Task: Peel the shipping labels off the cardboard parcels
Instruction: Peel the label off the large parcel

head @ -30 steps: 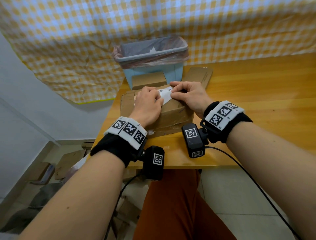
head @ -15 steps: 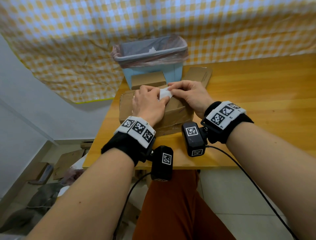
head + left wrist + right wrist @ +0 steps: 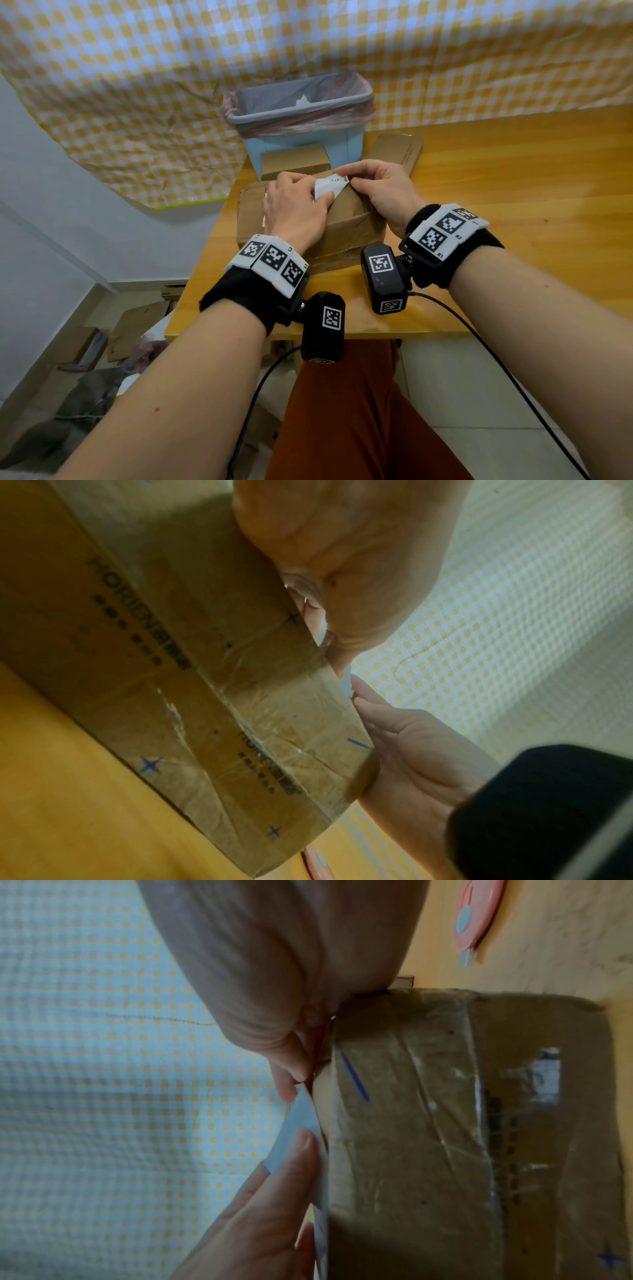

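A worn brown cardboard parcel [image 3: 346, 226] lies on the wooden table [image 3: 513, 205], and both hands are on its top. A white shipping label [image 3: 330, 186] stands partly lifted off the parcel between the hands. My left hand [image 3: 294, 205] has curled fingers and its thumb lies on the label's near side. My right hand [image 3: 380, 192] pinches the label's far edge. In the right wrist view the label [image 3: 301, 1123] curls up from the parcel [image 3: 445, 1137] under the left thumb [image 3: 301, 1150]. The left wrist view shows the parcel's taped side [image 3: 205, 696] and only a sliver of label [image 3: 346, 685].
A blue bin [image 3: 298, 113] with a plastic liner stands behind the parcel. A small box [image 3: 294, 164] and a flat cardboard parcel [image 3: 397, 150] lie in front of it. A pink round object [image 3: 476, 920] lies on the table. Cardboard scraps [image 3: 137, 322] lie on the floor at left.
The label has come further up off the parcel, and its printed face now shows. My left hand has slid right onto it. The right hand has barely moved.
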